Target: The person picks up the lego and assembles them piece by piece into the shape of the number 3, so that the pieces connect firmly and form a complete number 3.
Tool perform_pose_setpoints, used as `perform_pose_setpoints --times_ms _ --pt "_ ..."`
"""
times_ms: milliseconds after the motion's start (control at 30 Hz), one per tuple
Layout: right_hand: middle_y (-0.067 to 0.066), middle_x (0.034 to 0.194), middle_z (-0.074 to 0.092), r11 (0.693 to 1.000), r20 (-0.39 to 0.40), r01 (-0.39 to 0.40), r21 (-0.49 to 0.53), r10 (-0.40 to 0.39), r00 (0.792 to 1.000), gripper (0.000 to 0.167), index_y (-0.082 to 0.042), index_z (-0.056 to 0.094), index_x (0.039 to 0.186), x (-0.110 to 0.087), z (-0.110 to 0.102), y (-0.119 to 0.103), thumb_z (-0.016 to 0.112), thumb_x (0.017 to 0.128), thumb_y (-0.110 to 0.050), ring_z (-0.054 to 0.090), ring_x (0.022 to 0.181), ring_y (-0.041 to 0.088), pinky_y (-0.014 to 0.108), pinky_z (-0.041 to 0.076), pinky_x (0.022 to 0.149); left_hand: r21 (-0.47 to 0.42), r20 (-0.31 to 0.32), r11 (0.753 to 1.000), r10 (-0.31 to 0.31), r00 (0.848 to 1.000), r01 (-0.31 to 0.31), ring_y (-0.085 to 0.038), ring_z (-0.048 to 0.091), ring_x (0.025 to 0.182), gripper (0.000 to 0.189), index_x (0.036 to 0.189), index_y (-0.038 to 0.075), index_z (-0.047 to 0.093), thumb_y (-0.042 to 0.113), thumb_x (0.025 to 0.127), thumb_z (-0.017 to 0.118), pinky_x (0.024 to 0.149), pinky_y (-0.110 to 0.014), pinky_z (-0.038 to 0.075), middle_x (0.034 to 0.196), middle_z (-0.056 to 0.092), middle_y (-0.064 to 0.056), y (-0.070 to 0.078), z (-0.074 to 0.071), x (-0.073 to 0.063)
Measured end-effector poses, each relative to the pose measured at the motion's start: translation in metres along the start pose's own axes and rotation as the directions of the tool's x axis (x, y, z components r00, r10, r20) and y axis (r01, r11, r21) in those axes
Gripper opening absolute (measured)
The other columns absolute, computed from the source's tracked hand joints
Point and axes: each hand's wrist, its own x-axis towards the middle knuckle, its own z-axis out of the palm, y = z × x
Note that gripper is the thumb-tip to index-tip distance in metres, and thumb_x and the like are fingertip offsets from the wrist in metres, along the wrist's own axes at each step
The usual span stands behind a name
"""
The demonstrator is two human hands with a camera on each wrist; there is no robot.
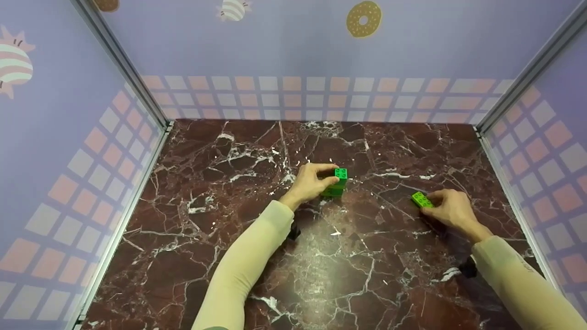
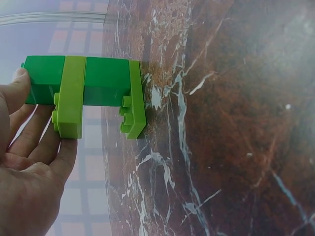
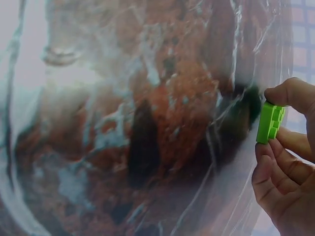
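Observation:
A stack of toy building bricks (image 2: 106, 78) stands on the marbled tabletop, alternating dark green blocks with lime-green plates whose studded ends stick out to one side. My left hand (image 1: 312, 182) grips it near the top; the thumb lies at the uppermost dark green block (image 2: 44, 78) and the other fingers pass behind. Off to the right, my right hand (image 1: 451, 208) pinches a lime-green studded brick (image 1: 421, 200) between thumb and fingers. In the right wrist view this lime-green brick (image 3: 266, 122) is seen side-on, close over the table.
Dark red marbled tabletop (image 1: 348, 275) with white veins spreads under both hands. Purple panels with printed squares and sweets, such as the back panel (image 1: 293, 50), enclose it at the back and both sides. Metal strips (image 1: 124, 220) run along the side edges.

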Motion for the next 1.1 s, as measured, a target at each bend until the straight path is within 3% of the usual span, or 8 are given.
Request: perform_pose_setpoints --times_ms 367,533,833,1100 --pt "0.024 0.108 0.084 1.0 -0.028 0.02 0.0 -0.02 0.999 0.043 0.001 0.084 0.121 0.005 -0.005 -0.017 0.091 0.088 -0.025 0.079 0.089 0.04 0.058 0.062 0.085 0.038 0.009 0.999 0.015 1.0 -0.015 -0.03 0.082 0.116 0.041 0.139 0.011 0.08 0.021 0.1 0.086 0.109 -0.043 0.064 0.135 0.083 -0.012 0.003 0.002 0.001" --pt "0.024 0.108 0.083 0.998 -0.062 0.06 0.011 -0.059 0.996 0.041 0.001 0.085 0.119 0.009 -0.006 -0.026 0.091 0.086 -0.022 0.079 0.086 0.039 0.046 0.06 0.078 0.039 0.009 0.999 0.005 1.0 -0.006 -0.032 0.081 0.12 0.042 0.14 0.01 0.079 0.02 0.1 0.086 0.113 -0.044 0.062 0.136 0.083 -0.014 0.005 0.002 0.0" --pt "0.02 0.103 0.084 0.993 -0.085 0.116 0.028 -0.113 0.99 0.039 -0.001 0.085 0.12 0.017 -0.01 -0.046 0.088 0.085 -0.018 0.081 0.087 0.039 0.044 0.06 0.079 0.046 0.022 0.998 0.035 0.999 -0.036 -0.031 0.082 0.117 0.043 0.142 0.006 0.077 0.019 0.102 0.083 0.111 -0.045 0.063 0.133 0.084 -0.015 0.005 0.001 -0.002" --pt "0.014 0.098 0.082 0.981 -0.104 0.191 0.031 -0.187 0.977 0.037 -0.002 0.087 0.117 0.028 -0.011 -0.068 0.089 0.082 -0.016 0.078 0.082 0.032 0.032 0.057 0.072 0.055 0.019 0.998 0.027 0.999 -0.028 -0.037 0.08 0.121 0.044 0.142 0.006 0.077 0.018 0.1 0.083 0.114 -0.051 0.06 0.133 0.083 -0.017 0.005 -0.001 -0.001"
